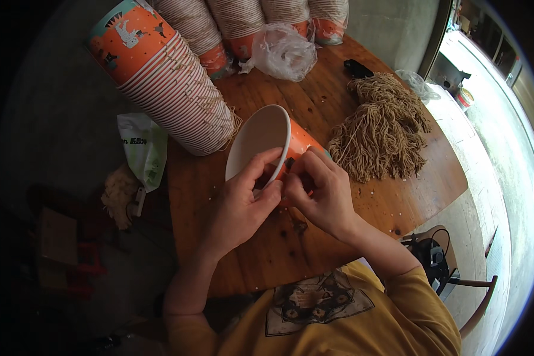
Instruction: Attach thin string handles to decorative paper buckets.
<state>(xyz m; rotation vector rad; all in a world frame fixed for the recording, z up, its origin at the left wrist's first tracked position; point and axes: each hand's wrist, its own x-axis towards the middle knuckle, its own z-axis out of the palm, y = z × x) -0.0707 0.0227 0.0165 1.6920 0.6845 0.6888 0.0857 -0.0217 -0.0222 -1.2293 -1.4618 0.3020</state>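
A paper bucket [254, 137], white inside and orange with dark figures outside, lies tilted on its side over the table, its mouth facing left. My left hand [240, 204] grips the lower part of its rim, fingers inside and thumb near the outer edge. Against the orange outer wall, just below the rim, the fingers of my right hand [323, 190] are curled in a pinch. Whatever they pinch is hidden. To the right lies a heap of tan cords [382, 133]. A tall leaning stack of nested orange buckets [175, 89] has loose cord ends along its rims.
More stacked buckets [237, 24] line the back of the wooden table [243, 267], with a crumpled clear plastic bag [283, 53] before them. A black object [358, 69] sits behind the cords. A white-green bag [143, 148] hangs left of the table; a chair [477, 308] stands lower right.
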